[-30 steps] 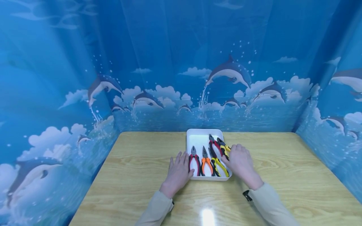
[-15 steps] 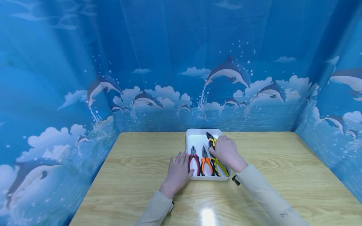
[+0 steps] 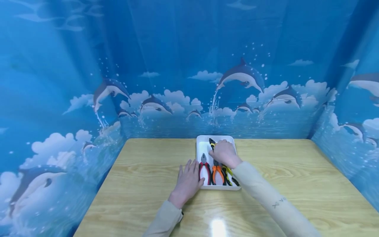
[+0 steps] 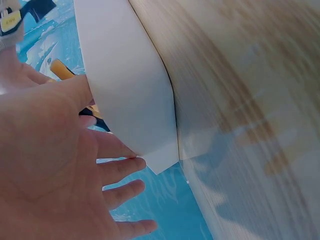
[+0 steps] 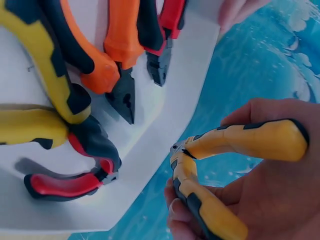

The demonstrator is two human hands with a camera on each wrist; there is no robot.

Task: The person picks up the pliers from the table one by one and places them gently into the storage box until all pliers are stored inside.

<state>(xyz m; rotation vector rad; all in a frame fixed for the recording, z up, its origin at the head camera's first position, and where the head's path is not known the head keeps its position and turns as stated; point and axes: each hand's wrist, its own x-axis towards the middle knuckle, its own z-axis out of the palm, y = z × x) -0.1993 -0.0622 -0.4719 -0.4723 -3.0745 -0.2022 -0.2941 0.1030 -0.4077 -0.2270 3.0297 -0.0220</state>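
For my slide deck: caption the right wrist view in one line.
Right hand grips yellow-and-black pliers above the white tray of other pliers.

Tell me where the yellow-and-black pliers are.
In the head view, the yellow-and-black pliers are gripped in the right hand, over the white tray's far end.

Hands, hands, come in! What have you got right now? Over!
Right hand grips yellow-and-black pliers, lifted over the white tray. Left hand flat against the tray's left side. Red pliers and orange pliers lie in the tray below.
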